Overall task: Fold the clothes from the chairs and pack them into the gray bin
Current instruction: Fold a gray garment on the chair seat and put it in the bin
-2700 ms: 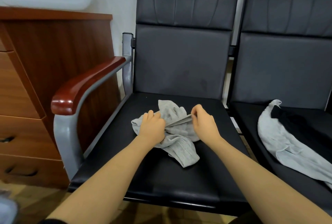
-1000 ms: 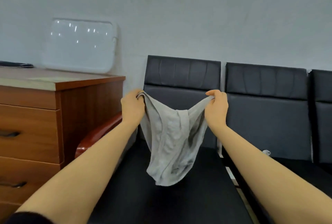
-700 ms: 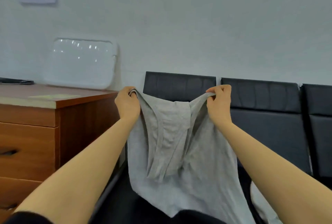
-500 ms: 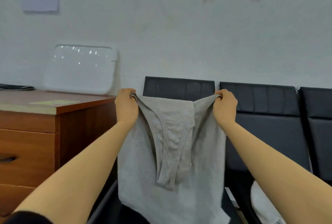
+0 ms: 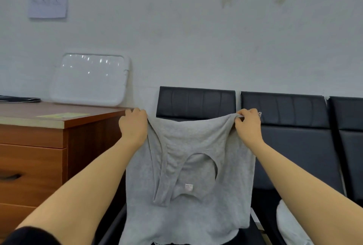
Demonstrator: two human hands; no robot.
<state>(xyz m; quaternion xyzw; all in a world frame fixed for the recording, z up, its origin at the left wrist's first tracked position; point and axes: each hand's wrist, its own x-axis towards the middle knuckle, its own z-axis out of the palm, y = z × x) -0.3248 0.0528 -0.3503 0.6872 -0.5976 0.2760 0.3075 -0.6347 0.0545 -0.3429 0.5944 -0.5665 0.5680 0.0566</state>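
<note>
Both hands are raised in front of the chairs and set well apart, each pinching a top corner of the gray tank top [image 5: 188, 166]: the left hand [image 5: 134, 127] has its fingers curled over the left shoulder strap, and the right hand [image 5: 247, 125] grips the right strap, a bit of fabric sticking out past its knuckles. The top hangs straight down between them, spread flat and facing the person, its long axis vertical and its upper edge stretched roughly level from hand to hand, so neither hand is nearer to it than the other. Its lower hem drops out of view at the bottom edge, in front of the seat of the nearest black chair [image 5: 196, 101]. That seat lies directly below and just behind the cloth, which I judge matters most for the coming move: lowering both hands together should lay the top flat there, length running away from the body, ready for folding. A second black chair [image 5: 282, 111] stands just beside it on the right, with a pale garment [image 5: 288, 223] lying on its seat, still to be folded. To the left stands a wooden cabinet [image 5: 39, 142], and a white tray [image 5: 88, 79] leans on the wall above it. Inside the neckline sits a small white label [image 5: 189, 187]. The gray bin is not in view.
</note>
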